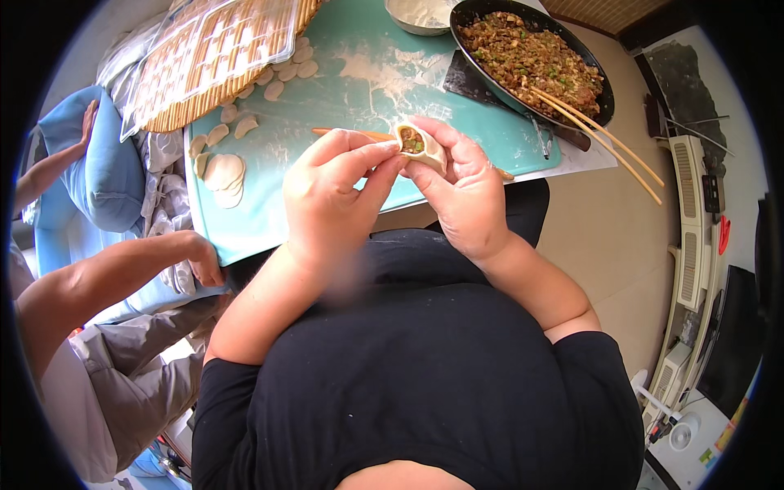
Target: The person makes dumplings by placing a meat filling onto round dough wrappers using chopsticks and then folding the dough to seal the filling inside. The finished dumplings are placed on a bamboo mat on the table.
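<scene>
Between my two hands is a dumpling, its wrapper folded over and still gaping at the left end, where brown and green filling shows. My left hand pinches the wrapper's edge at that gap with thumb and fingertips. Around the other end curls my right hand, its thumb pressing the near side and its fingers behind. Both hands are raised over the near edge of the floured green mat. Behind them a wooden rolling pin lies on the mat, partly hidden by the hands and dumpling.
A black pan of filling stands at the back right, wooden chopsticks jutting past the table edge. Round wrappers lie at the left, near a woven tray with a plastic grid. A flour bowl sits behind. Another person's arm rests at the left corner.
</scene>
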The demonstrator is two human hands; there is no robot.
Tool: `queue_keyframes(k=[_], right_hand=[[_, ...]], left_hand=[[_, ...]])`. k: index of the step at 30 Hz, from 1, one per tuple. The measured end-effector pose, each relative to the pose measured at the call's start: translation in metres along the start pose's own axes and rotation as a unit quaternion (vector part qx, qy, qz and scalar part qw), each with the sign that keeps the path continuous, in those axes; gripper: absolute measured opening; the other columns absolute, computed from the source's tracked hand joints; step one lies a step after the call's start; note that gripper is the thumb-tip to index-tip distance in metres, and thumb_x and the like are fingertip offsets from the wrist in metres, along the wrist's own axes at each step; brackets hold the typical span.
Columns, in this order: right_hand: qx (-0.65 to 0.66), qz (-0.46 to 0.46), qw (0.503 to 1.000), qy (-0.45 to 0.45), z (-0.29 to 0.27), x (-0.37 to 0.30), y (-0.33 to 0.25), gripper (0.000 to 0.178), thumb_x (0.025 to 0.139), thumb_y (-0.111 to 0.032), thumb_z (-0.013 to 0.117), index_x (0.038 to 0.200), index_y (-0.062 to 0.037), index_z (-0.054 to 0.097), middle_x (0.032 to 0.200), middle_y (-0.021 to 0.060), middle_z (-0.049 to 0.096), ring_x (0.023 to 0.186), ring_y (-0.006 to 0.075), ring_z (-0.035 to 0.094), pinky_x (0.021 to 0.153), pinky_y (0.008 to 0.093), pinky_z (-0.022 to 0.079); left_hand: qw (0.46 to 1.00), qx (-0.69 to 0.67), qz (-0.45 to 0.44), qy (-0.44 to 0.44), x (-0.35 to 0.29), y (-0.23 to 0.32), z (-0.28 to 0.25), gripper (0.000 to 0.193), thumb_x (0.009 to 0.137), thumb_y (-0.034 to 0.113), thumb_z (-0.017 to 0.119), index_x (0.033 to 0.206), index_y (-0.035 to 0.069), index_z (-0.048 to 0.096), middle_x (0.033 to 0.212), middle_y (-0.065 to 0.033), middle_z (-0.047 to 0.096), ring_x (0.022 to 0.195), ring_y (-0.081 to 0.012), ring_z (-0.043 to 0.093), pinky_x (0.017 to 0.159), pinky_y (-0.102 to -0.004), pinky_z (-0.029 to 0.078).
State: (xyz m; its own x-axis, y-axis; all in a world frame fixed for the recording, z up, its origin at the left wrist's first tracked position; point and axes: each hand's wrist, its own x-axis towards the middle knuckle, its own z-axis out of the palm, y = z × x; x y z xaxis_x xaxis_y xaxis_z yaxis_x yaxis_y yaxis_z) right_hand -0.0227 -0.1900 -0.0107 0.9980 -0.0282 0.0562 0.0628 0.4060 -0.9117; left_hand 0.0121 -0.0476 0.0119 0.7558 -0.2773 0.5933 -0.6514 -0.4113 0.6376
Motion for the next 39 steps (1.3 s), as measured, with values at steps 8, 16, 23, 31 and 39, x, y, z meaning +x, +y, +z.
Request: queue_keyframes(k=[8, 16, 23, 31, 39], right_hand=[[-0.009, 0.014, 1.000, -0.015, 0.000, -0.003, -0.002, 0.043, 0.085, 0.002, 0.057, 0.126, 0.0044, 0.042, 0.116, 0.0088, 0.055, 0.106, 0.0127, 0.054, 0.091, 0.0257, 0.044], [0.026, 0.052, 0.997, -0.054, -0.010, 0.001, -0.011, 0.043, 0.086, -0.001, 0.056, 0.127, 0.0019, 0.043, 0.110, 0.0101, 0.060, 0.097, 0.0193, 0.061, 0.084, 0.0295, 0.049], [0.046, 0.129, 0.985, -0.104, -0.006, 0.003, -0.025, 0.040, 0.085, 0.000, 0.057, 0.124, 0.0031, 0.047, 0.106, 0.0073, 0.060, 0.093, 0.0120, 0.060, 0.080, 0.0241, 0.049], [0.039, 0.157, 0.982, -0.096, -0.004, 0.005, -0.023, 0.039, 0.087, -0.007, 0.056, 0.123, 0.0033, 0.048, 0.106, 0.0077, 0.061, 0.093, 0.0131, 0.061, 0.081, 0.0267, 0.049], [0.057, 0.145, 0.984, -0.083, -0.006, 0.003, -0.020, 0.042, 0.088, -0.010, 0.057, 0.125, 0.0033, 0.045, 0.109, 0.0066, 0.060, 0.095, 0.0109, 0.058, 0.083, 0.0265, 0.049]], left_hand=[[0.994, 0.064, 0.091, -0.002, 0.001, 0.001, -0.005, 0.013, 0.066, 0.001, 0.070, 0.079, 0.003, 0.065, 0.075, -0.0063, 0.061, 0.062, -0.0213, 0.060, 0.055, -0.0295, 0.048], [0.967, -0.196, -0.164, -0.022, 0.001, -0.006, -0.013, 0.016, 0.073, 0.000, 0.069, 0.089, 0.001, 0.066, 0.087, -0.0050, 0.061, 0.067, -0.0102, 0.057, 0.059, -0.0222, 0.045], [0.939, -0.277, -0.165, -0.118, 0.005, -0.024, -0.014, 0.019, 0.078, 0.005, 0.067, 0.098, 0.004, 0.067, 0.089, -0.0036, 0.058, 0.077, -0.0086, 0.053, 0.067, -0.0211, 0.043], [0.955, -0.229, -0.173, -0.078, 0.000, -0.010, -0.009, 0.017, 0.076, 0.007, 0.070, 0.092, 0.004, 0.067, 0.097, -0.0063, 0.062, 0.088, -0.0136, 0.057, 0.073, -0.0251, 0.046], [0.994, -0.093, -0.034, -0.050, -0.002, -0.007, -0.004, 0.024, 0.068, 0.004, 0.074, 0.091, 0.005, 0.068, 0.098, -0.0083, 0.064, 0.090, -0.0215, 0.060, 0.078, -0.0297, 0.048]])
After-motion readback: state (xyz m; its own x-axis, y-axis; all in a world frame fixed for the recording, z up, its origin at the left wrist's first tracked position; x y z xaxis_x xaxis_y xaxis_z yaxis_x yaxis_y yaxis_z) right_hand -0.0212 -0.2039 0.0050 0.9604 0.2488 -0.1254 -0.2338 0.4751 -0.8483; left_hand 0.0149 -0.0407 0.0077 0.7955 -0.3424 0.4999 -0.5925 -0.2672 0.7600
